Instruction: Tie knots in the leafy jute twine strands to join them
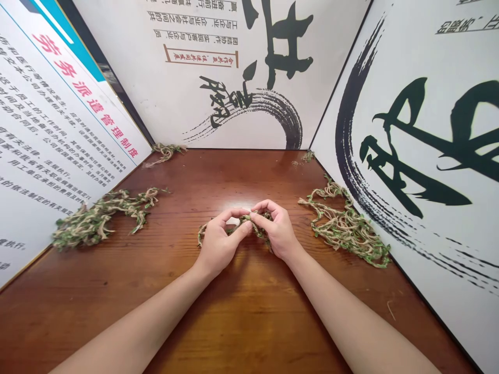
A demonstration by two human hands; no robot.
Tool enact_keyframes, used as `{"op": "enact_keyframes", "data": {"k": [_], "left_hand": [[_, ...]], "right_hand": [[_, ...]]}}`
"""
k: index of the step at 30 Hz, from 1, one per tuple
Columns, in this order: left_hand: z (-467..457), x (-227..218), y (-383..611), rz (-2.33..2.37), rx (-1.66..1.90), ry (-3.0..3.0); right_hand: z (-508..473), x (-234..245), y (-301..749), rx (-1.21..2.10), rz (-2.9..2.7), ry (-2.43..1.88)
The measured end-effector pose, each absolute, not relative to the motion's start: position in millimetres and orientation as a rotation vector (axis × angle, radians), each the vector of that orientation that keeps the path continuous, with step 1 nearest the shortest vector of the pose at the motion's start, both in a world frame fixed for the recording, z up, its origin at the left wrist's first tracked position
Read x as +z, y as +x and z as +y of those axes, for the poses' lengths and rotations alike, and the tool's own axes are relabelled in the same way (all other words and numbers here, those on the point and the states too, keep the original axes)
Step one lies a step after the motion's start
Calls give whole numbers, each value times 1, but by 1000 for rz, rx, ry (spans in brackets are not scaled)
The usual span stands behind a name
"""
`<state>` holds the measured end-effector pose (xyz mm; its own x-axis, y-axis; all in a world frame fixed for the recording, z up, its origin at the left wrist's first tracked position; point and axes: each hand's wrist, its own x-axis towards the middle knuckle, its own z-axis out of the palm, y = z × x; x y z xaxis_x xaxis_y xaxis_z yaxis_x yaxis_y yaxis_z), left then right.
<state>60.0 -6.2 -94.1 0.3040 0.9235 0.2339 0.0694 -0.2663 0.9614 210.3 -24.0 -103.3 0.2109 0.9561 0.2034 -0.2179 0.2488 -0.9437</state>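
Green twine (253, 222), pinched; left hand (220, 244), right hand (277, 228)

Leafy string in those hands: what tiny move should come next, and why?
Probably pull the left hand and right hand gently apart, because both pinch the same bunched leafy string, and a slow tug might show where it is tangled.

Head-worn, looking forward and down, close over the left hand (220, 244), right hand (277, 231) and bench (241, 327), toward printed wall panels (117, 62).
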Motion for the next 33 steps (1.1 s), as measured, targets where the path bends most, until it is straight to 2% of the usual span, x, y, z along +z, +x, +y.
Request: {"op": "enact_keyframes", "data": {"k": [19, 27, 33], "left_hand": [[-4, -95, 61, 850, 1180, 1632], [-5, -92, 62, 832, 1164, 1450], [-6, -92, 62, 832, 1154, 1437]], "right_hand": [[-23, -104, 210, 986, -963, -961], [-23, -105, 210, 966, -978, -959], [-21, -103, 210, 1065, -864, -933]]}}
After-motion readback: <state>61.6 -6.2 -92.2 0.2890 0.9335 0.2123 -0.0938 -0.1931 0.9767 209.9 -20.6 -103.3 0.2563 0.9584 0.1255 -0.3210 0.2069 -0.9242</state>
